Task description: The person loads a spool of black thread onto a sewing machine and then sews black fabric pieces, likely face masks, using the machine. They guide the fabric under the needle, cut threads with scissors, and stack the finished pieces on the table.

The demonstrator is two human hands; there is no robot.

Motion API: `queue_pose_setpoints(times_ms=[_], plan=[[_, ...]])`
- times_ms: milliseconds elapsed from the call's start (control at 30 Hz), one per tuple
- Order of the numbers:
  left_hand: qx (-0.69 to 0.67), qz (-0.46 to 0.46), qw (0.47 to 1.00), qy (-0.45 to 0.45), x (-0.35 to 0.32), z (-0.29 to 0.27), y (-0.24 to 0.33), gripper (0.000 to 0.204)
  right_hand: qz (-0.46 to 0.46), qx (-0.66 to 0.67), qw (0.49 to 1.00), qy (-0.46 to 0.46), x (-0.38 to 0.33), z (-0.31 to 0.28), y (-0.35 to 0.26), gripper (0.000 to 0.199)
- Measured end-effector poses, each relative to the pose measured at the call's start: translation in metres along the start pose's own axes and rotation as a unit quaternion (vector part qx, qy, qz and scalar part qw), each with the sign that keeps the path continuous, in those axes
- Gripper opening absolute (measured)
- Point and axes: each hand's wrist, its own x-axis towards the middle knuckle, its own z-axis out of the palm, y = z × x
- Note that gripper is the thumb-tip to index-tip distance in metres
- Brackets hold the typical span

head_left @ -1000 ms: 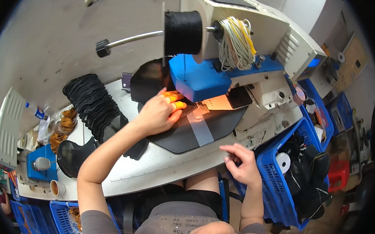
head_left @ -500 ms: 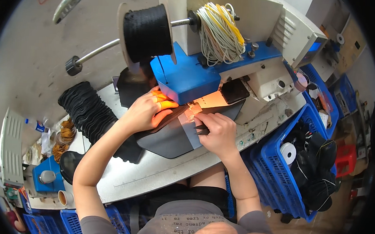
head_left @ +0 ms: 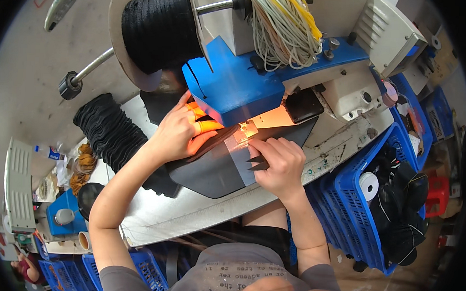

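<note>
My left hand (head_left: 178,129), with yellow covers on some fingers, lies with its fingers stretched along a dark fabric piece (head_left: 212,144) beside the needle area of a blue-headed sewing machine (head_left: 241,90). My right hand (head_left: 279,166) is closed around what look like black thread snips (head_left: 258,163), whose two pointed tips stick out toward the left. Its thumb and forefinger meet at the near side of the lit metal plate (head_left: 246,131). What, if anything, they pinch is hidden. A dark grey sheet (head_left: 205,178) spreads under both hands.
A stack of black pieces (head_left: 110,134) lies on the left of the table (head_left: 187,214). The large black cord spool (head_left: 157,25) and a coil of pale cord (head_left: 284,29) hang over the machine. A phone-like black slab (head_left: 304,105) rests behind. Blue crates (head_left: 349,196) stand at right.
The view has shifted, so the spool appears larger and farther left. Both hands keep nearly the same place at the machine; the snips' tips look more spread apart.
</note>
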Motion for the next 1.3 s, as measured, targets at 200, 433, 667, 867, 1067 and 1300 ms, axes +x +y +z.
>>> queue_pose_setpoints(times_ms=[200,433,667,867,1067,1300], plan=[[-0.016,-0.02,1.0,-0.014,-0.003,-0.002,0.001,0.018,-0.006,0.014,1.0,0.011,0.002,0.001,-0.001,0.012],[-0.012,-0.021,1.0,-0.004,0.0,-0.001,0.003,0.015,-0.005,0.024,0.999,0.022,0.002,0.001,0.001,0.013],[-0.013,-0.034,0.999,-0.009,-0.001,-0.003,0.006,0.016,-0.006,0.009,1.0,0.014,0.0,0.001,0.003,0.015],[0.022,-0.071,0.997,-0.032,-0.005,0.001,0.011,0.017,-0.007,0.009,1.0,0.01,-0.001,0.002,0.004,0.013],[0.044,-0.156,0.986,-0.033,-0.005,0.004,0.035,0.024,-0.011,0.023,0.999,0.022,0.001,0.002,0.002,0.011],[0.058,-0.194,0.979,-0.005,0.004,0.008,0.073,0.025,-0.012,0.027,0.999,0.025,0.0,0.002,0.003,0.01]])
